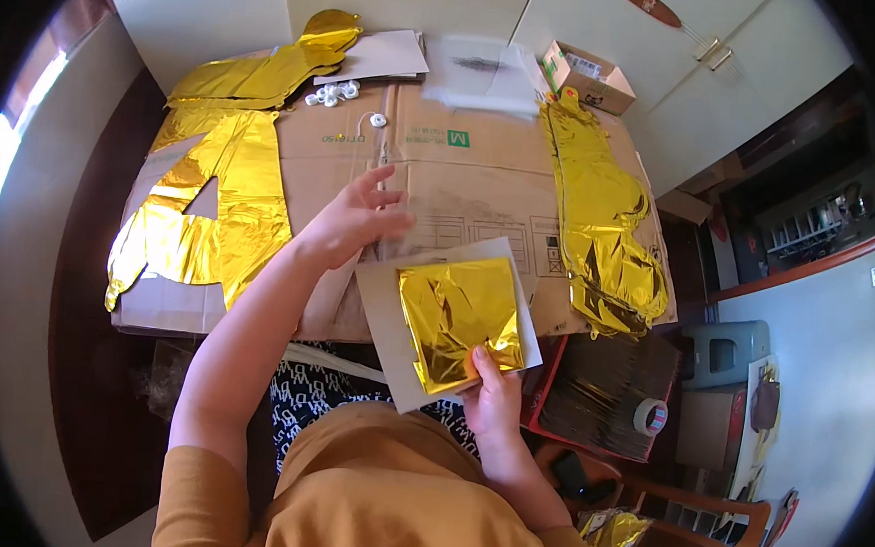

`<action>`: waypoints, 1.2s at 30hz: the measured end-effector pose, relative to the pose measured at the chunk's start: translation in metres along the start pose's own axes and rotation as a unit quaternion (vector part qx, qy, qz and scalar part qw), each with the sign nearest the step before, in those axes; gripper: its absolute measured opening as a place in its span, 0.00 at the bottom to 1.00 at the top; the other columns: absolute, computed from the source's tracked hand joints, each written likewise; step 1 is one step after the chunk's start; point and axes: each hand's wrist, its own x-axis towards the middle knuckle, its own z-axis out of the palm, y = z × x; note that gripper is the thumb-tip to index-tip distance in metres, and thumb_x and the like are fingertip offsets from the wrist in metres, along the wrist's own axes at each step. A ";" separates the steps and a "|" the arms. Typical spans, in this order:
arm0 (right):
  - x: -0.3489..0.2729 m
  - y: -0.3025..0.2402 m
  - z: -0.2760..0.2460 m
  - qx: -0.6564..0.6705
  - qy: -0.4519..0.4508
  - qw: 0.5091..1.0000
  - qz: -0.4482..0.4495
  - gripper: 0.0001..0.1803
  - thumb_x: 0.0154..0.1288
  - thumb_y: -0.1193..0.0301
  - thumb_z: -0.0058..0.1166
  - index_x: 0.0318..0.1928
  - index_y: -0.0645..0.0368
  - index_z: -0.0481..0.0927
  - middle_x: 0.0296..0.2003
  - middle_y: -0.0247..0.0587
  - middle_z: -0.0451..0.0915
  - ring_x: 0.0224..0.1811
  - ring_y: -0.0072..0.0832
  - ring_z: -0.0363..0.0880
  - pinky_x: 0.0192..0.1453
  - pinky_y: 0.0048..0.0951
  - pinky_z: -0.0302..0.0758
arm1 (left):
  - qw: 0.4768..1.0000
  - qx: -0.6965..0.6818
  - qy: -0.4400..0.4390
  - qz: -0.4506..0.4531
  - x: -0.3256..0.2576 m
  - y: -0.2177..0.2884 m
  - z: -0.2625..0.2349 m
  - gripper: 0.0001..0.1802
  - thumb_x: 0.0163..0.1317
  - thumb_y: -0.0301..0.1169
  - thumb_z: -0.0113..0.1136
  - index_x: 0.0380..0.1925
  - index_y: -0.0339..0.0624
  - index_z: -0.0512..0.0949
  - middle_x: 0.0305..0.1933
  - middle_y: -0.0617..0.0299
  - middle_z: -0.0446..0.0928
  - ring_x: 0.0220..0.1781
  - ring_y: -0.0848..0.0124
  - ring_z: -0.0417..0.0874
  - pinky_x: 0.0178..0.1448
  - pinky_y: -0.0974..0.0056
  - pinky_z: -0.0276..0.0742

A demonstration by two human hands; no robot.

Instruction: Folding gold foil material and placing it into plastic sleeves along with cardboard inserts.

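Right hand (pixel 495 397) pinches folded gold foil (pixel 460 320) on grey card (pixel 386 300); left hand (pixel 356 218) open above cardboard-covered table (pixel 464 175).

The folded foil (pixel 460 320) is glossy gold, crinkled and mirror-bright, on a matt grey card (pixel 386 300). The foil balloons (pixel 606 224) at two o'clock shine alike (creased all over). The flattened cardboard (pixel 464 170) is dull brown paper.

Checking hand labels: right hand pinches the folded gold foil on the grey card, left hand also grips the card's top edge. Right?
Not quite. The right hand does pinch the gold foil on the grey card, but the left hand is open, fingers spread, above the cardboard beyond the card, gripping nothing. The head view shows it.
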 end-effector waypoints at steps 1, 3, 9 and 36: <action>-0.001 -0.001 -0.007 0.004 0.001 1.000 0.022 0.23 0.73 0.73 0.55 0.66 0.57 0.68 0.58 0.40 0.78 0.59 0.32 0.79 0.62 0.39 0.80 | 1.000 0.009 -0.020 0.015 0.000 -0.002 0.005 0.50 0.62 0.24 0.67 0.79 0.46 0.47 0.74 0.48 0.63 0.57 0.70 0.81 0.55 0.67 0.80; -0.003 -0.006 -0.010 0.049 0.023 0.998 0.035 0.15 0.71 0.73 0.58 0.57 0.56 0.75 0.40 0.29 0.80 0.40 0.20 0.80 0.42 0.26 0.80 | 0.989 0.099 -0.103 0.027 -0.017 0.017 0.019 0.56 0.57 0.19 0.68 0.80 0.50 0.45 0.78 0.45 0.56 0.58 0.68 0.80 0.54 0.66 0.81; -0.001 -0.016 -0.037 0.078 -0.035 0.992 0.097 0.16 0.71 0.74 0.58 0.57 0.57 0.74 0.37 0.30 0.76 0.36 0.20 0.75 0.43 0.26 0.74 | 0.863 0.465 -0.148 0.130 -0.031 0.033 0.023 0.48 0.50 0.22 0.68 0.75 0.51 0.62 0.79 0.47 0.56 0.65 0.53 0.77 0.67 0.54 0.75; -0.041 -0.010 -0.047 -0.052 0.088 0.989 -0.111 0.24 0.73 0.76 0.54 0.66 0.63 0.67 0.59 0.44 0.77 0.61 0.34 0.78 0.64 0.39 0.79 | 0.749 0.565 -0.107 0.329 -0.031 -0.008 0.050 0.05 0.56 0.26 0.60 0.28 0.40 0.74 0.30 0.54 0.77 0.31 0.51 0.82 0.37 0.49 0.80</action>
